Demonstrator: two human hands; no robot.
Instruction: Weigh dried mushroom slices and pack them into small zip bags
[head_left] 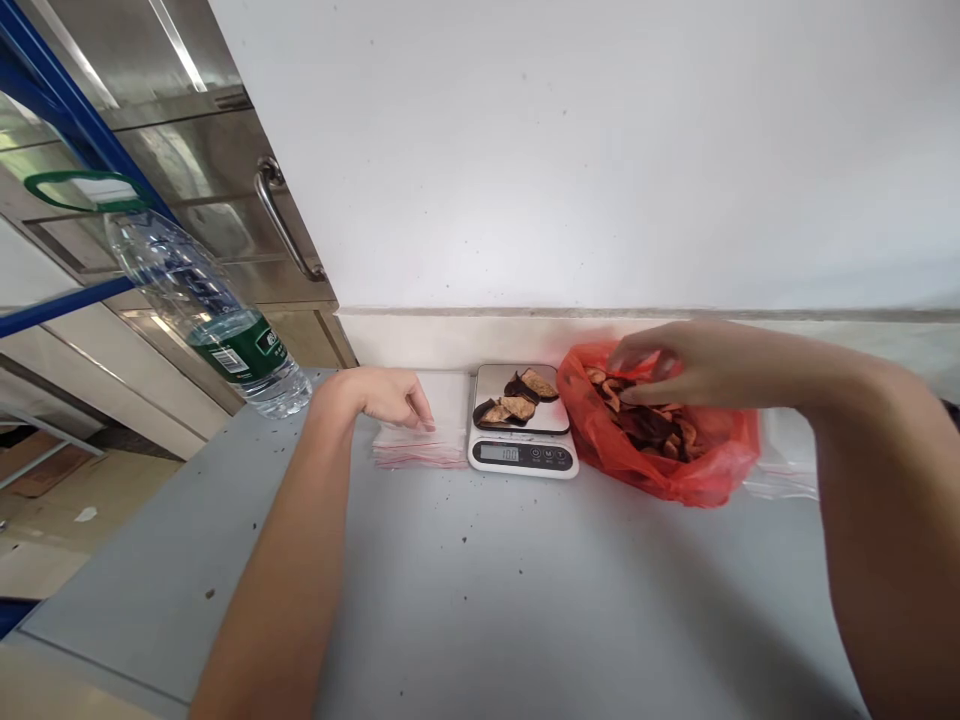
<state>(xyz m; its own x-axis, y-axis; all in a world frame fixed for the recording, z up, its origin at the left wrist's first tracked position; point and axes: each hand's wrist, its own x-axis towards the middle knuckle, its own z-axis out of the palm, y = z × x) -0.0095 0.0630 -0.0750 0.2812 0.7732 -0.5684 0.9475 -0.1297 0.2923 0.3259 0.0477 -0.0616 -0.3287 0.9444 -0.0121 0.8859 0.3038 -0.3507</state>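
My left hand (396,398), its fingers curled together, rests at the stack of clear zip bags (420,448). Whatever its fingertips may pinch is hidden. Beside the stack, a white kitchen scale (487,466) carries a few dark-skinned dried slices (517,405), and its display appears to read 10.0. To the right of the scale lies a red plastic bag (705,490), its mouth spread wide around many more dried slices (652,430). Over that opening is my right hand (660,360), thumb and fingers apart, slightly blurred, with nothing visible between them.
A large water bottle (232,340) with a green label and handle stands at the table's left edge. More clear zip bags (784,475) lie behind my right forearm. A white wall (600,180) borders the grey table (525,620), which has dark crumbs on it.
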